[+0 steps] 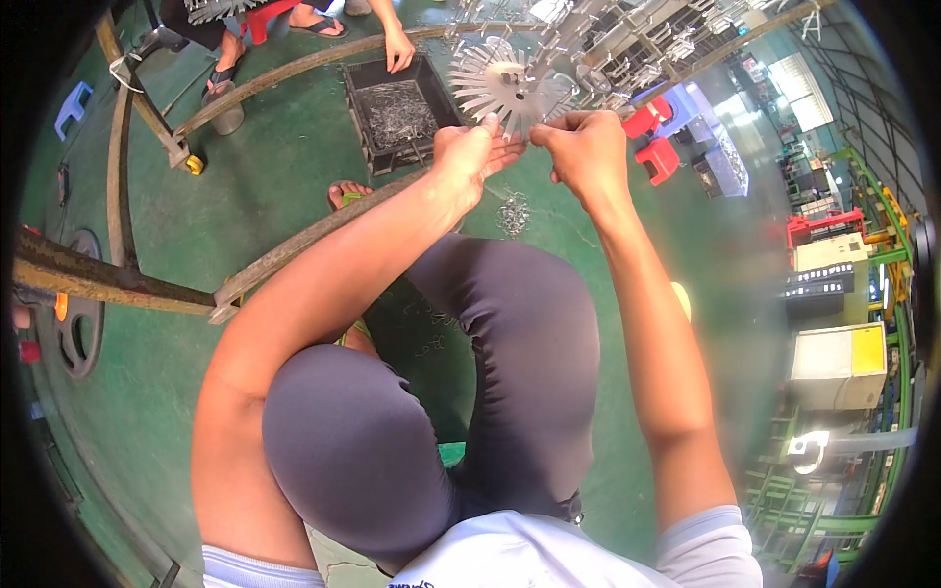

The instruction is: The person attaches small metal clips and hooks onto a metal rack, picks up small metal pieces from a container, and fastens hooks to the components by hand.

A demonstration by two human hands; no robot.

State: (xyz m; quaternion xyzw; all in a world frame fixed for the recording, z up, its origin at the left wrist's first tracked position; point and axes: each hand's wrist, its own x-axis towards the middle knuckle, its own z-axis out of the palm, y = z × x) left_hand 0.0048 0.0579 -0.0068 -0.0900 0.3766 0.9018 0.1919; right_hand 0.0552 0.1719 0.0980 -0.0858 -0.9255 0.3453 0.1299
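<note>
A round fan of thin silvery metal strips [505,83] hangs from the rack in front of me. My left hand [472,157] is at its lower edge, with the thumb against the strip ends and the fingers stretched out behind them. My right hand [588,152] is closed in a pinch beside the lower right strips. Whatever sits between those fingertips is too small to make out. Below my hands, a small pile of metal bits [513,213] lies on the green floor.
A black crate [358,108] of small metal pieces stands ahead, another person's hand [398,51] above it. A metal frame bar [323,227] crosses at left. The rack [647,49] holds many metal parts. Red stools [659,160] and a blue bin [725,162] stand right.
</note>
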